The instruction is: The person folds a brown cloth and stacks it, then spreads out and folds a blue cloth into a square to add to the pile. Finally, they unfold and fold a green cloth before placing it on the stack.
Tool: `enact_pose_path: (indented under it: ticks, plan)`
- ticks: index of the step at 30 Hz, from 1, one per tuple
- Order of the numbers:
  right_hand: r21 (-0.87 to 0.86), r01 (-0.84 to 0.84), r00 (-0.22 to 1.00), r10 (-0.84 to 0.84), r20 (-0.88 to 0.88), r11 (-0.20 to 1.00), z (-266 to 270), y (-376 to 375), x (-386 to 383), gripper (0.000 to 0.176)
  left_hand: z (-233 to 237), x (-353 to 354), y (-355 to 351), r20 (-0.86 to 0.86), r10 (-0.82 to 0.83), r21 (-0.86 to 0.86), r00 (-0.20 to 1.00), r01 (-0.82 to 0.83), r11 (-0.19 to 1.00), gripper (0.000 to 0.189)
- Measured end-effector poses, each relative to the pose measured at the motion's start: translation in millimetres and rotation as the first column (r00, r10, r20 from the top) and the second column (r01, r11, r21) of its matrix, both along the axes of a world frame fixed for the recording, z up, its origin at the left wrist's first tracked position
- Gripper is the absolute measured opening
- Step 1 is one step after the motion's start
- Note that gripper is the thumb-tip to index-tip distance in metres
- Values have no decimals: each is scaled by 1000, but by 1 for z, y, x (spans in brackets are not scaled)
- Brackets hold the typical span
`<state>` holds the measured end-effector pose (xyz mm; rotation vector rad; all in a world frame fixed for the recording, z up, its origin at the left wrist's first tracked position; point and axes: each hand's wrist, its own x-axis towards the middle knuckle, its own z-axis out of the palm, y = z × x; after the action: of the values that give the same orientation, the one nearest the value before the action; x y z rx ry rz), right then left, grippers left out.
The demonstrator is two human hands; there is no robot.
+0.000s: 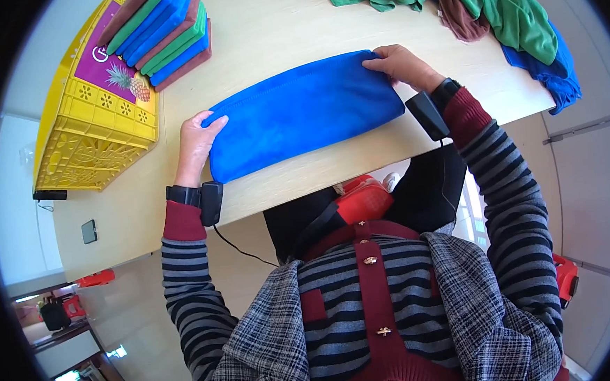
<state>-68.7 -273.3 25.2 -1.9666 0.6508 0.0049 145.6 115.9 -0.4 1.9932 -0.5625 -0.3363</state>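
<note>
A blue cloth (304,114), folded into a long band, lies near the table's front edge, stretched between both hands. My left hand (202,137) pinches its left upper corner between thumb and fingers. The right upper corner is in the grip of my right hand (399,66), thumb on top and the fingers partly hidden. The cloth's surface looks smooth, with a seam along its upper edge.
At the upper left, a row of folded cloths (163,35) in green, blue and brown stands beside a yellow crate (105,126). Loose green, brown and blue cloths (511,24) heap at the upper right. A small dark flat object (89,231) lies at the table's left.
</note>
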Motion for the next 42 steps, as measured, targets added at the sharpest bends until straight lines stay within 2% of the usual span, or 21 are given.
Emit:
enact_pose_path:
  ticks: [5,9,10,12,13,14,15,16,17,19,20,21,22,25,27,29,34,37,41,42]
  plan:
    - [47,27,1000,-27,8,999,10,6,-11,36,-7,6,1,-12,-8,-23,1000,8,1000,41]
    - [27,12,998,-11,-61,1000,6,5,-16,34,-7,4,-1,1,22,48,1000,-22,999,34]
    - [-51,-10,998,6,-70,999,4,5,-17,36,-6,0,-2,158,40,108,987,-57,993,33]
    - [-205,-57,995,39,-89,977,2,6,-17,40,-2,-9,-3,463,45,204,885,-156,966,30]
    - [-204,-56,995,39,-87,977,4,12,-19,40,11,-22,-5,465,44,206,884,-156,966,30]
    - [-481,-17,997,49,53,877,4,20,-24,34,24,-38,-4,587,-27,213,809,-122,969,31]
    - [-708,63,978,97,183,703,6,31,-30,28,41,-59,-6,694,-97,226,713,-88,970,32]
    - [-863,174,941,178,288,475,8,43,-35,22,47,-77,-9,784,-162,243,600,-56,968,33]
    - [-862,172,942,177,286,477,10,57,-38,22,45,-92,-12,782,-164,245,602,-55,968,33]
    - [-806,90,879,333,340,585,13,96,-43,24,39,-121,-17,708,-362,337,606,161,928,39]
    - [-802,-36,894,377,241,597,18,120,-46,33,37,-135,-25,708,-365,340,605,161,927,39]
    - [-784,-159,895,422,142,600,22,140,-51,42,36,-149,-33,715,-450,394,534,224,891,43]
    - [-783,-157,896,421,144,602,18,151,-57,42,34,-157,-37,714,-530,448,458,282,848,46]
    - [-860,-200,805,579,130,470,-5,174,-71,61,22,-163,-33,723,-532,466,440,258,846,51]
    - [-859,-213,823,559,99,466,-10,163,-82,64,18,-163,-27,729,-534,472,429,249,845,54]
    - [-857,-248,848,529,34,451,-13,143,-100,70,17,-156,-8,706,-521,498,480,187,847,56]
    - [-844,-225,891,454,24,487,-12,103,-128,65,15,-144,38,679,-467,531,566,61,845,54]
    - [-830,-225,907,421,12,510,-3,93,-133,61,17,-136,57,684,-463,558,564,5,830,53]
    - [-853,-207,907,421,15,479,7,96,-116,56,23,-138,40,708,-456,539,540,4,842,51]
    - [-805,-237,884,464,52,543,10,106,-104,54,27,-140,31,718,-450,523,531,15,852,51]
